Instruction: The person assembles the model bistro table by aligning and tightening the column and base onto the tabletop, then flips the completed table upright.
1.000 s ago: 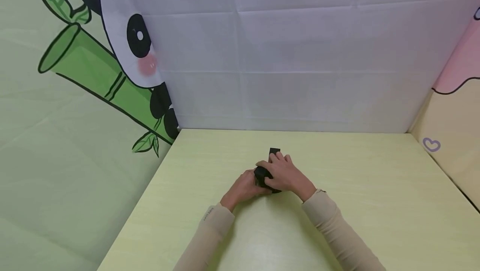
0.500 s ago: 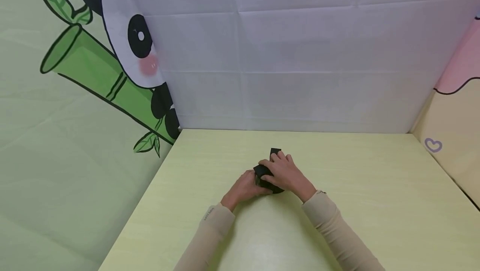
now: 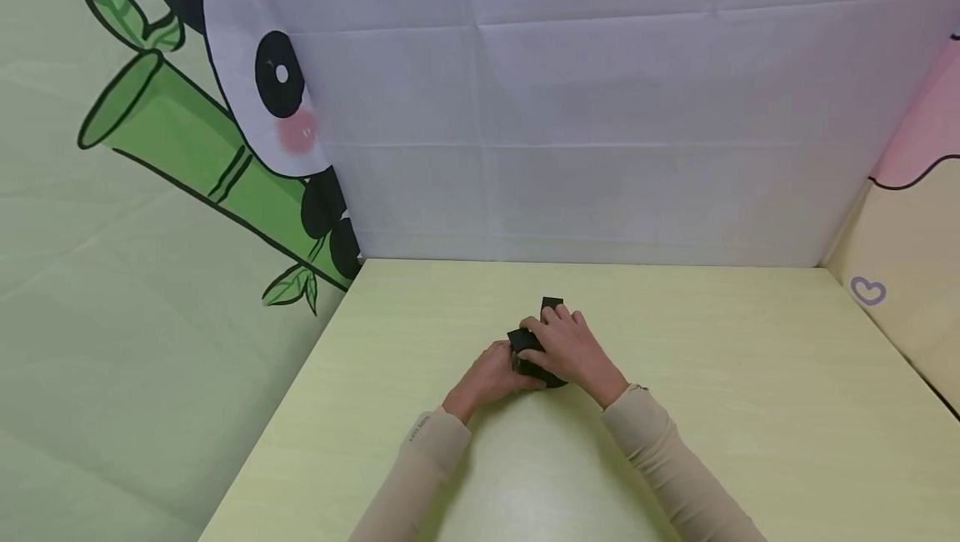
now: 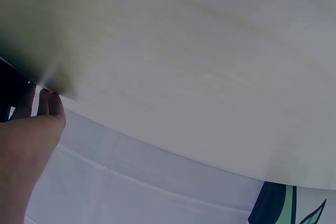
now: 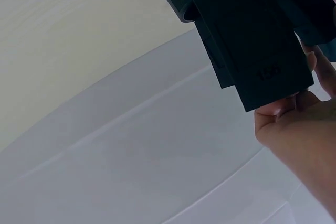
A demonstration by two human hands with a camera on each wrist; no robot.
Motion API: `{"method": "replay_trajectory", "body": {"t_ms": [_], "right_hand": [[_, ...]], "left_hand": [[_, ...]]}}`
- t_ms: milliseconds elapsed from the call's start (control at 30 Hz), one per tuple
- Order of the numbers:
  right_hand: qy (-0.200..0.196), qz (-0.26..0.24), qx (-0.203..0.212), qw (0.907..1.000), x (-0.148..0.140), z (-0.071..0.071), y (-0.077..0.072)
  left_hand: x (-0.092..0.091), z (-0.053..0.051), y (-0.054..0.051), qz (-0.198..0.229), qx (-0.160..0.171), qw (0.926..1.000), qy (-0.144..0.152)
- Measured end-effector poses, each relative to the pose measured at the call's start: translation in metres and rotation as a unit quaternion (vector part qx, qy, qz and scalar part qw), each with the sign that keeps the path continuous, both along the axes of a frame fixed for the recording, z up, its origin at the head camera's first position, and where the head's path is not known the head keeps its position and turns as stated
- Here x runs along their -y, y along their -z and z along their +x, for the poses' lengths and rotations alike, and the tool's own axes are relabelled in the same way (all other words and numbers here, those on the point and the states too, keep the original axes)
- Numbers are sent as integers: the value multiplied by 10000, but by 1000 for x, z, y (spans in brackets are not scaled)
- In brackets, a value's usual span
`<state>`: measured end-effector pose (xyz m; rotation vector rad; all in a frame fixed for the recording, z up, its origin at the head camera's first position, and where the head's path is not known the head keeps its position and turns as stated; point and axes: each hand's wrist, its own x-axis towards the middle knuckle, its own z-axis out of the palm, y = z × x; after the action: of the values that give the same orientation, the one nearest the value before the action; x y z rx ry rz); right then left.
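A black angular object (image 3: 526, 340) stands on the table between both hands in the head view; its exact kind is unclear. Close up in the right wrist view, the black angular object (image 5: 257, 51) has a flat block with faint raised marks and a curved part beside it. My left hand (image 3: 491, 373) grips it low on the left side, thumb along the front. From the right, my right hand (image 3: 573, 348) holds its upper part with bent fingers, hiding much of it. The left wrist view catches only its dark edge near my left hand (image 4: 31, 135).
The pale wooden table (image 3: 675, 409) spreads around the hands. A white cloth backdrop (image 3: 585, 108) rises behind its far edge. Printed cloth stands on both sides, with a green bamboo drawing (image 3: 187, 133) at left.
The object's upper part has turned slightly under my right hand, so a flatter, more angular end faces left. My right hand has shifted a little; the left hand stays nearly in place.
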<state>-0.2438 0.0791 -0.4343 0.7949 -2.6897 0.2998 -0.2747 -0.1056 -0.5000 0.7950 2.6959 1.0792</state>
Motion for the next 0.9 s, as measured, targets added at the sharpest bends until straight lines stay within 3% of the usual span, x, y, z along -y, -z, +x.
{"method": "replay_trajectory", "body": {"t_ms": [533,900], "right_hand": [[-68,-24,-375,9993,1,1,2],[55,-212,-260,9994,4,-2,8]], "left_hand": [[-1,0,0,53,-48,10000,34],[1,1,-1,-15,-33,10000,-88]]}}
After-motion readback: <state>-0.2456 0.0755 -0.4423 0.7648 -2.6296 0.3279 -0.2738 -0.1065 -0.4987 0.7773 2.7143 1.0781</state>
